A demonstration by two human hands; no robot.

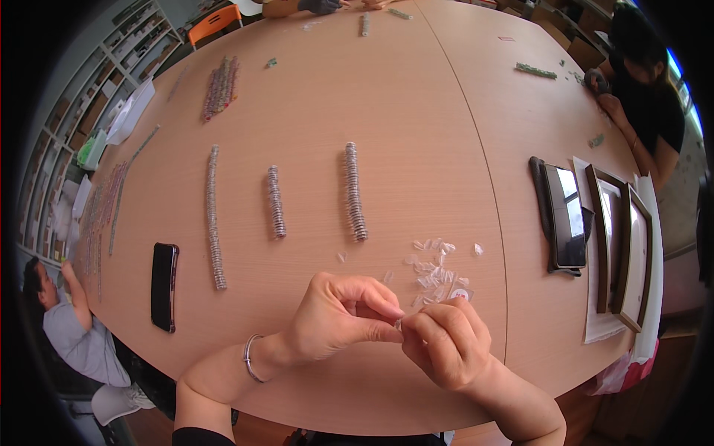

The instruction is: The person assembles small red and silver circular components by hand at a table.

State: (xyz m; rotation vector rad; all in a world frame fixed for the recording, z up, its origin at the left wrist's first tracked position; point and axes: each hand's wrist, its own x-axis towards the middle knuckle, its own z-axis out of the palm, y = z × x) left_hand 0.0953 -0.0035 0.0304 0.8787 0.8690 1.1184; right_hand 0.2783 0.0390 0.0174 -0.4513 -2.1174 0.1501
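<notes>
Both hands meet near 6 o'clock on the table (416, 141), low in view; all clock directions below are from that meeting point. Left hand (335, 314), silver bangle (251, 359) at its wrist: thumb and forefinger nearly together, pinching a small clear piece (399, 325). Right hand (451, 343): fingers curled in, tips closed on the same piece; most of it hidden by fingers. Loose pile of clear pieces (430, 276) at 1 o'clock, just beyond the right hand, with a white round label with red marks (460, 295) at its near edge. Three slim ringed rods lie apart: thick rod (355, 193) at 11 to 12, short rod (276, 202) between 10 and 11, long thin rod (215, 219) at 10. Dark phone (164, 288) at 9. Coloured bundle of strips (222, 89) at 11, farther off. Black-screened device (567, 212) at 2, brown frames (621, 245) between 2 and 3. Co-worker in black (658, 97) between 1 and 2, handling something at table edge; co-worker in grey (74, 334) at 9.
</notes>
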